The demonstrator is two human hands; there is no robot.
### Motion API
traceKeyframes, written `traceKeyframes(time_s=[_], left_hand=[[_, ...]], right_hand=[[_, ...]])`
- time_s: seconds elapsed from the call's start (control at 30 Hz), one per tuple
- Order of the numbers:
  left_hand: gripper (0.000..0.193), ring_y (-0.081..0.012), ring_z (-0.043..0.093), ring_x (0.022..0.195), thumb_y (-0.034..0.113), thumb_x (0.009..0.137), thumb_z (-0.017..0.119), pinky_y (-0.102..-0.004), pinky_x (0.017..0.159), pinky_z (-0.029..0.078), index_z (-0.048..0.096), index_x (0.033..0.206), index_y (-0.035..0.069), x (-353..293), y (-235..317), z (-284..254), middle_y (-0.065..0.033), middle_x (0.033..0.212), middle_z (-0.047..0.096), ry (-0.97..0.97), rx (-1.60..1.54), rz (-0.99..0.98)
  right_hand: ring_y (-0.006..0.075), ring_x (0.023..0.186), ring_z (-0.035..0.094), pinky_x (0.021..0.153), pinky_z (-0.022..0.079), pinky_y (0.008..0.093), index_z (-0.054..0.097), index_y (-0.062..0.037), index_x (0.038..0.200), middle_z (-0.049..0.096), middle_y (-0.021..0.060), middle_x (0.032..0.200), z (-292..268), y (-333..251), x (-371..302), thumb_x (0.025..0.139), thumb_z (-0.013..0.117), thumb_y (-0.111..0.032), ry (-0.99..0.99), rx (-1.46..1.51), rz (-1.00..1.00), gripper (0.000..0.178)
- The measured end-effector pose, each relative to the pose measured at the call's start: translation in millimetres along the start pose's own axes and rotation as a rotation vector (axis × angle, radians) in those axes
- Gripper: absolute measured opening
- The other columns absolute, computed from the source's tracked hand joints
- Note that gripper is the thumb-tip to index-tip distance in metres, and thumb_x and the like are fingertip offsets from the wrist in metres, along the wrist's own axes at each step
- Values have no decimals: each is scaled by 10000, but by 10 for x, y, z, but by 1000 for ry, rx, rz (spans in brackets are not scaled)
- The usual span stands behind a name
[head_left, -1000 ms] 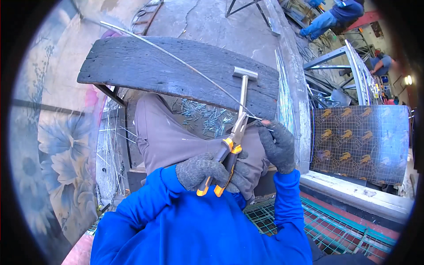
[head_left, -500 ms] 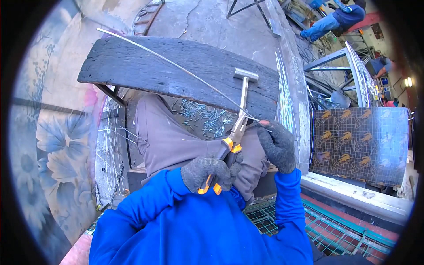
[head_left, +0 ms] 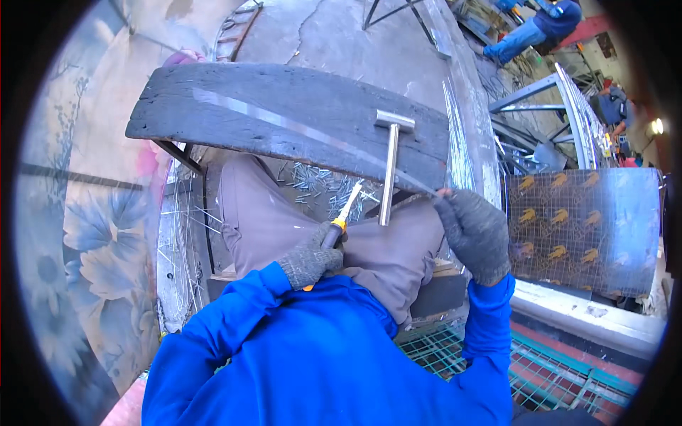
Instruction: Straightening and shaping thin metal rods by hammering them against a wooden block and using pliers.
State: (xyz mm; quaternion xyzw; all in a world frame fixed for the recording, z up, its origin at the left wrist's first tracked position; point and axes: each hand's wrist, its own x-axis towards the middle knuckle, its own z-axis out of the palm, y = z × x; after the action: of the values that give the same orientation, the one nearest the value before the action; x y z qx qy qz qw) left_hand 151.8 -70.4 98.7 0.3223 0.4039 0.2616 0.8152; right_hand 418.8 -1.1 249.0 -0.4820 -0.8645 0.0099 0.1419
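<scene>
My left hand (head_left: 311, 260), in a dark grey glove, is closed round the black and orange handles of a pair of pliers (head_left: 348, 206). The jaws point up and away over my lap; whether they grip a piece is too small to tell. My gloved right hand (head_left: 474, 238) pinches the near end of a long thin metal rod (head_left: 284, 122), which is smeared by motion and slants across the bench to the far left. Between the hands a metal hammer (head_left: 391, 167) lies with its head on the dark wooden bench (head_left: 234, 89) and its handle jutting over the near edge.
Several short cut metal pieces (head_left: 309, 181) lie on the floor beneath the bench. Long thin rods (head_left: 458, 142) rest at its right end. A patterned board (head_left: 575, 234) stands at right, near a metal frame (head_left: 529, 96). Two people work at the upper right.
My left hand has drawn the pliers left and away from the rod. My right hand has shifted right with the rod, whose far end has swung nearer.
</scene>
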Motion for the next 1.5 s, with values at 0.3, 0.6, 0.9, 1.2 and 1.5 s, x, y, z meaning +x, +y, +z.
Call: traceKeyframes(time_s=[0.3, 0.6, 0.9, 1.2, 1.5], left_hand=[[638, -354, 666, 1097, -5, 862, 568, -496, 1009, 533, 387, 1469, 67, 34, -277, -123, -201, 1192, 624, -240, -526, -249], [176, -245, 702, 866, 67, 846, 664, -377, 747, 545, 742, 1003, 45, -51, -118, 199, -116, 958, 731, -372, -280, -47], [337, -220, 650, 754, 42, 777, 641, -354, 664, 519, 620, 1111, 3, 4, -29, 285, -120, 888, 676, -398, -151, -95], [451, -248, 660, 774, 30, 745, 632, -366, 706, 559, 524, 1180, -18, -56, 124, 400, -130, 913, 638, -339, -279, -212], [478, -246, 623, 743, 26, 759, 635, -404, 694, 543, 483, 1212, 53, -112, 306, 381, -103, 957, 608, -385, -741, -106]], right_hand=[[185, 724, 655, 669, 518, 332, 696, -5, 1145, 702, 105, 824, 295, 3, -155, 1025, 591, -301, 38, 585, 400, 336], [65, 700, 519, 621, 432, 238, 586, -44, 1341, 608, -15, 836, 662, -146, -195, 1064, 350, -546, 115, 969, 508, 620], [77, 680, 516, 602, 425, 257, 592, -32, 1340, 590, -2, 761, 700, -157, -224, 1059, 350, -556, 95, 770, 436, 641], [122, 782, 590, 705, 492, 303, 515, -4, 1415, 660, 64, 916, 735, 1, -305, 1058, 414, -507, 0, 487, 312, 625], [288, 1130, 654, 964, 516, 391, 622, 10, 1262, 670, 186, 1206, 333, 125, -167, 928, 716, -190, 84, 545, 308, 401]])
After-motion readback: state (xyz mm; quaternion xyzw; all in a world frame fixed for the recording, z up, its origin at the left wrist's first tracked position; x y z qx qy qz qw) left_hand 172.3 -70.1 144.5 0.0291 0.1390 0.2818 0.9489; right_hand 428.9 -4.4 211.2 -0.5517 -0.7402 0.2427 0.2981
